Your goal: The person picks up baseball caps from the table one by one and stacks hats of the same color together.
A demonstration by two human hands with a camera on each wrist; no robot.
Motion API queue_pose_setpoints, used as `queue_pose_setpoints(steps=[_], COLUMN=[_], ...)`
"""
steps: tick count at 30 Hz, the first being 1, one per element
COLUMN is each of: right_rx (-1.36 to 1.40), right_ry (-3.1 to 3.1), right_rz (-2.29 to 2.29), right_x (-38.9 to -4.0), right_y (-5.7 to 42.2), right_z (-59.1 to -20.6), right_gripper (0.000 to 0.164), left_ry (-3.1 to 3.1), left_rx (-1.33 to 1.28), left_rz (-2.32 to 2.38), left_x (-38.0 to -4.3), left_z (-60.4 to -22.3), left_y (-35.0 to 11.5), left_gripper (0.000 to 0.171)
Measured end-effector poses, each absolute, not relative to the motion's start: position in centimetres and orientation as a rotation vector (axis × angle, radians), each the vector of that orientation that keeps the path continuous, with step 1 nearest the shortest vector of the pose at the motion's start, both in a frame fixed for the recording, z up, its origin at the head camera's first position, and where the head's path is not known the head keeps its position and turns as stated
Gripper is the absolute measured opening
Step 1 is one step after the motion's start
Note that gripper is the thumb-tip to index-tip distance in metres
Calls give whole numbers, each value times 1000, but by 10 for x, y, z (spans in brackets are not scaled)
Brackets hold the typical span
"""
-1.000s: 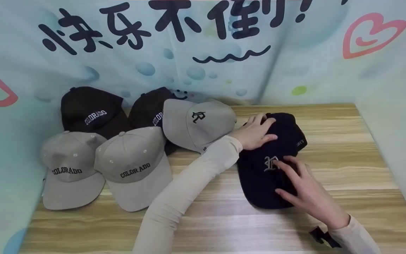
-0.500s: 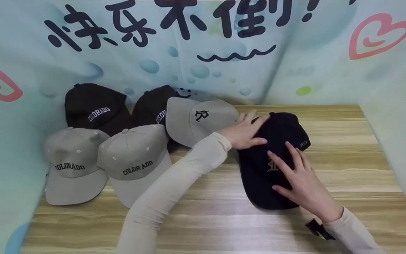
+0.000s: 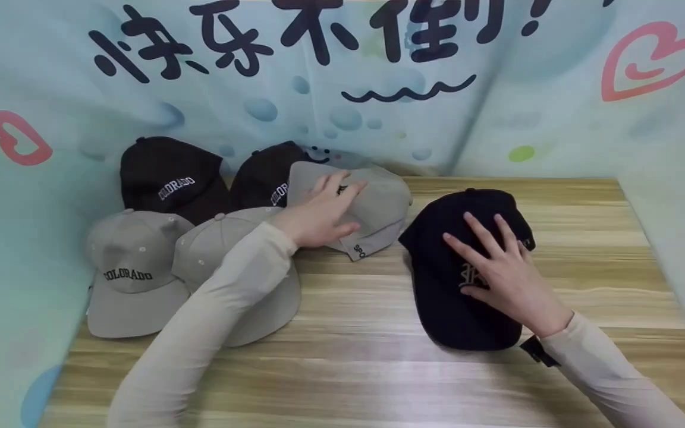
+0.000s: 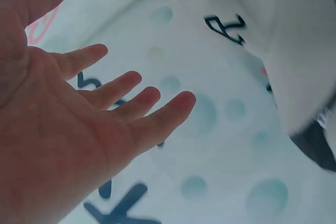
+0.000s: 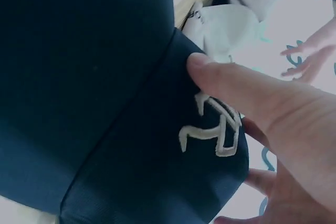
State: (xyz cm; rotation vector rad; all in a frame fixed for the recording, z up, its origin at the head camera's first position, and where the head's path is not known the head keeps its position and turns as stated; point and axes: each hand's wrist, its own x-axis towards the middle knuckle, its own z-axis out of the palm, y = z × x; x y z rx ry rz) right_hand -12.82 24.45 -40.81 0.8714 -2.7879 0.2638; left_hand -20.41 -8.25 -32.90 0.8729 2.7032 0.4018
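My left hand (image 3: 321,214) hovers with spread fingers over the grey cap with a black letter R (image 3: 384,193), overlapping it in the head view. In the left wrist view a gap shows between that hand (image 4: 79,119) and the cap (image 4: 236,9). At the right, a navy cap (image 3: 452,318) lies on the table, brim toward me. The fingers of my right hand (image 3: 503,273) spread over its crown and partly cover the raised letter on its front. From the right wrist, the thumb (image 5: 231,80) lies over the crown's front beside that letter (image 5: 210,132).
Two dark brown caps (image 3: 167,169) lettered COLORADO stand against the printed back cloth (image 3: 235,113). Before them are two grey COLORADO caps (image 3: 131,309), one partly under my left forearm (image 3: 217,315). Cloth walls bound the wooden table (image 3: 354,351) at the sides.
My left hand has left the navy cap and moved left over the grey cap. My right hand has slid farther up the navy cap. The view has shifted slightly.
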Motion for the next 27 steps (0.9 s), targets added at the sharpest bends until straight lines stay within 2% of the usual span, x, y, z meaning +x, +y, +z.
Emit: queue_pose_setpoints(steps=[7,18,27], right_rx=[838,771,860], right_ry=[-2773,-2811,-2674], right_rz=[318,324,330], right_x=[-133,-136,-140], right_y=[266,278,254], right_z=[-409,-405,-394], right_gripper=[95,93,76], left_ry=[2789,2906,2978], left_rx=[855,837,715], left_rz=[430,504,494], left_x=[-185,-171,-160], left_z=[-335,-346,-347], left_y=[-128,-179,-219], left_gripper=[73,71,72])
